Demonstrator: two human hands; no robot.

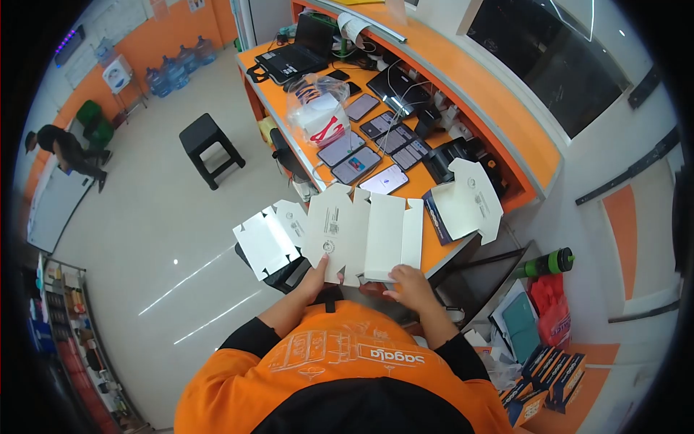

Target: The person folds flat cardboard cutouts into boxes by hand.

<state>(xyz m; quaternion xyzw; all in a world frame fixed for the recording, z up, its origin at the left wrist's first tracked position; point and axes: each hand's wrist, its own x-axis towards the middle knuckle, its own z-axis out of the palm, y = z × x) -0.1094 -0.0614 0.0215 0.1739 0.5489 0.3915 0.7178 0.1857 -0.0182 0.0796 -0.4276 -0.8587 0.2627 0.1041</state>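
Observation:
An unfolded white cardboard box with printed marks and cut flaps is held in front of my body. My left hand grips its lower left part, thumb on the face and the other fingers behind. At the lower right edge, my right hand has its fingers bent against the folded panel. Another flat white carton lies on a black stool to the left. On the counter's right end stands an open box, white inside and dark blue outside.
Several phones, a plastic bag and a laptop cover the orange counter. A black stool stands on the floor. A green-capped bottle and several blue-orange boxes are at right. Another person is far left.

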